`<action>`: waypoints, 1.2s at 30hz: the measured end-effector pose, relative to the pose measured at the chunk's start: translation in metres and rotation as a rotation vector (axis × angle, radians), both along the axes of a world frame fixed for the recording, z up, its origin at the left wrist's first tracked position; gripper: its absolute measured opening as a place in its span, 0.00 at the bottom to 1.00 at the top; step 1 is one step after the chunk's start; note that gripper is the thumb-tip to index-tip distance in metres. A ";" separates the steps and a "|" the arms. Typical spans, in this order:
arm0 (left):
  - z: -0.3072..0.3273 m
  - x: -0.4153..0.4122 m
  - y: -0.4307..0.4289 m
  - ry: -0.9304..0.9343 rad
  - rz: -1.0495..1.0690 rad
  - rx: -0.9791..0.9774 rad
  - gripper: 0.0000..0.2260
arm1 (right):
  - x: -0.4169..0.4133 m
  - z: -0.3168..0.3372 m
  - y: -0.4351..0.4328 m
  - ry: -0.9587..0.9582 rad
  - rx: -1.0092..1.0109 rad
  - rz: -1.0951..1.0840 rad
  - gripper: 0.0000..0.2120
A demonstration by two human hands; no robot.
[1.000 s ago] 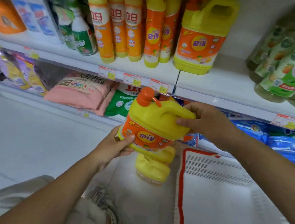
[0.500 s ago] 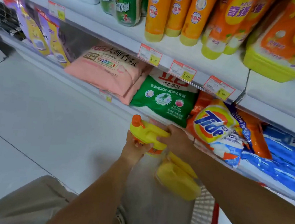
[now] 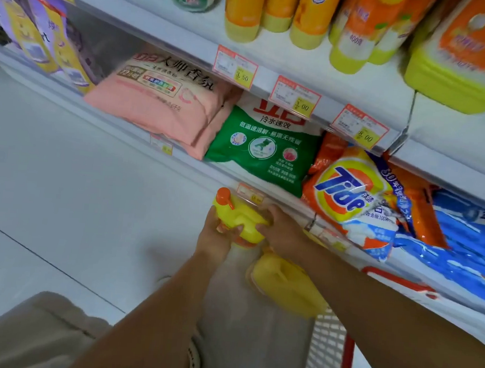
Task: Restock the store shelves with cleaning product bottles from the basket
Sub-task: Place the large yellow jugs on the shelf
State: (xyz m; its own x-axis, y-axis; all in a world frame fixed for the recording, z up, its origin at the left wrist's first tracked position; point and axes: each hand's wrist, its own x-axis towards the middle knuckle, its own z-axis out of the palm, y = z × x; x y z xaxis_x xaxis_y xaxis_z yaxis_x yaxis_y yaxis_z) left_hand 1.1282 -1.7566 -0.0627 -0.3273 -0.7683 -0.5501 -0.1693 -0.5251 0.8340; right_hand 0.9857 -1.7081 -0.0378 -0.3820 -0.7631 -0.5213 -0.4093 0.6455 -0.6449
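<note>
From the head camera: my left grip (image 3: 217, 235) and right grip (image 3: 282, 233) both clasp a yellow bottle (image 3: 243, 218) with an orange cap. I hold it low in front of the bottom shelf (image 3: 196, 167), near the green detergent bag (image 3: 262, 150) and the Tide bag (image 3: 346, 192). A second yellow bottle (image 3: 285, 289) lies under my right forearm, just beside the white basket (image 3: 325, 353). Orange bottles (image 3: 243, 9) stand on the shelf above.
</note>
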 end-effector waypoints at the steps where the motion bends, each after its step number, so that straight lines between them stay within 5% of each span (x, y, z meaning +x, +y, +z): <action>1: 0.011 0.001 0.002 -0.021 -0.006 -0.022 0.29 | -0.003 0.013 0.005 -0.010 -0.040 -0.022 0.21; 5: 0.049 -0.002 0.009 -0.332 0.027 -0.407 0.27 | -0.023 0.086 0.045 -0.096 -0.334 -0.222 0.15; 9: 0.118 -0.047 0.017 -0.155 -0.073 -0.936 0.22 | -0.057 0.161 0.100 0.117 -0.681 -0.385 0.13; 13: 0.193 -0.101 0.023 -0.095 -0.285 -1.266 0.21 | -0.106 0.219 0.126 0.314 -0.851 -0.537 0.08; 16: 0.210 -0.136 0.003 -0.215 -0.462 -1.383 0.27 | -0.148 0.245 0.119 0.405 -0.848 -0.580 0.14; 21: 0.198 -0.170 -0.039 -0.583 -0.713 -1.363 0.35 | -0.204 0.257 0.089 0.346 -0.697 -0.537 0.38; 26: 0.178 -0.174 -0.043 -0.672 -0.655 -1.480 0.30 | -0.231 0.271 0.058 0.207 -0.834 -0.525 0.51; 33: 0.165 -0.175 -0.044 -0.588 -0.528 -1.573 0.27 | -0.246 0.268 0.040 0.221 -0.869 -0.625 0.50; 36: 0.163 -0.174 -0.045 -0.574 -0.519 -1.589 0.27 | -0.238 0.255 0.043 0.132 -0.812 -0.568 0.41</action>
State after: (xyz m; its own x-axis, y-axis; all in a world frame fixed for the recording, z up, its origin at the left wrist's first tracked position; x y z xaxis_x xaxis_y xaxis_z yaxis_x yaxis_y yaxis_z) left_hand 0.9538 -1.8016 0.1001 -0.7401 -0.5148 0.4327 -0.4675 0.8564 0.2191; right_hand 0.7482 -1.6647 0.2172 -0.8177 -0.5557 0.1504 -0.2774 0.1514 -0.9488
